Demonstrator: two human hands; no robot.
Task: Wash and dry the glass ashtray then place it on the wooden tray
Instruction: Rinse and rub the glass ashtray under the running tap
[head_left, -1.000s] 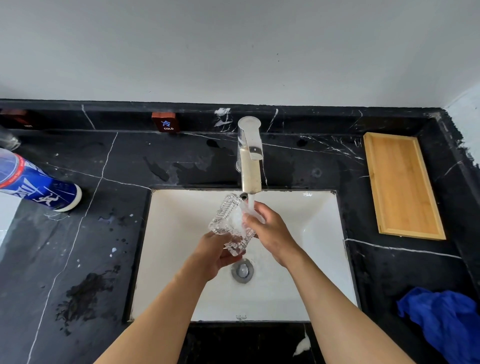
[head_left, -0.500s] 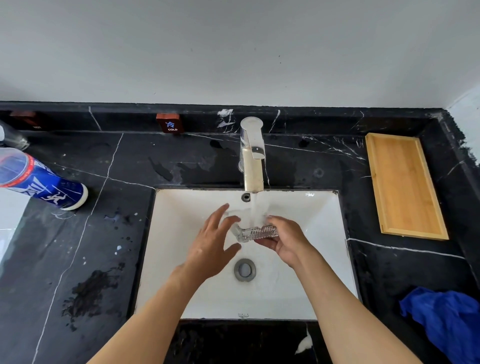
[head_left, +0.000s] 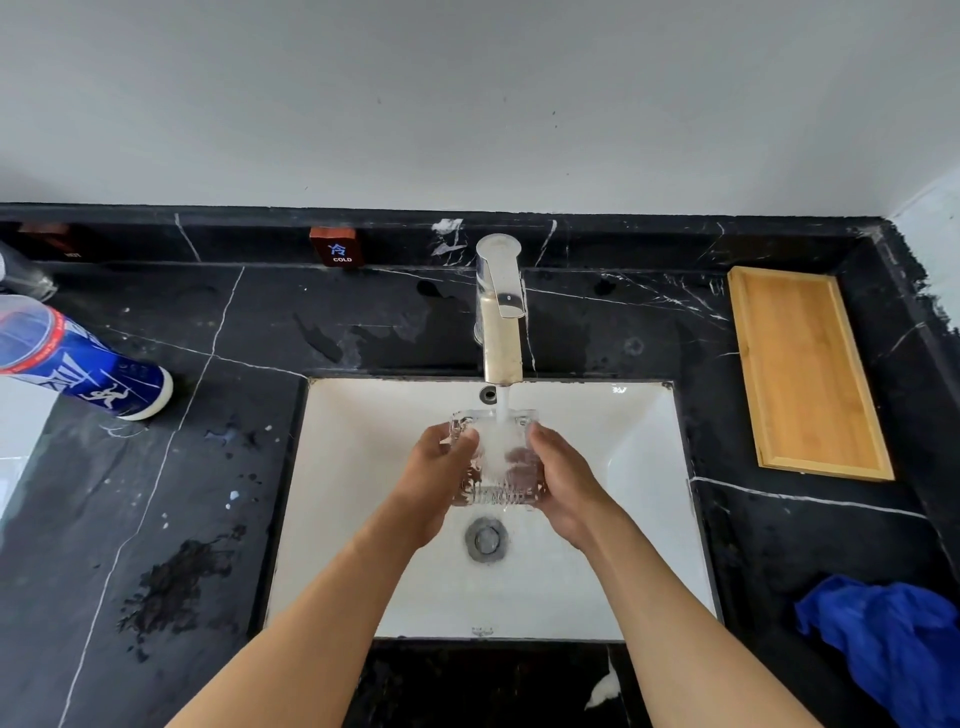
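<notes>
1. A blue-and-white bottle (head_left: 78, 358) lies tilted at the far left of the black marble counter (head_left: 156, 493), about 9 o'clock from the sink, well apart from both hands.
2. A dark wet patch (head_left: 171, 587) marks the counter at roughly 8 o'clock from the sink, near its left rim.
3. A small red tag reading "COLD" (head_left: 336, 247) sits on the back ledge, at about 11 o'clock from the faucet.
4. The left hand (head_left: 434, 483) is closed around the left side of the glass ashtray (head_left: 496, 457), thumb over the top edge and fingers curled under.
5. The glass ashtray is held over the middle of the white sink (head_left: 639, 519), tipped so that its open face looks up toward the spout; it sits at 12 o'clock from the drain (head_left: 487, 539), clear of the basin floor.
6. The faucet (head_left: 500, 312) stands at 12 o'clock from the ashtray, and its water stream (head_left: 503, 415) falls straight into the ashtray.
7. The right hand (head_left: 563, 483) grips the ashtray's right side, fingers wrapped beneath it.
8. The wooden tray (head_left: 802, 374) lies on the counter at about 2 o'clock from the sink, well apart from the ashtray.
9. A crumpled blue cloth (head_left: 883, 644) lies at about 4 o'clock from the sink, at the right edge.
</notes>
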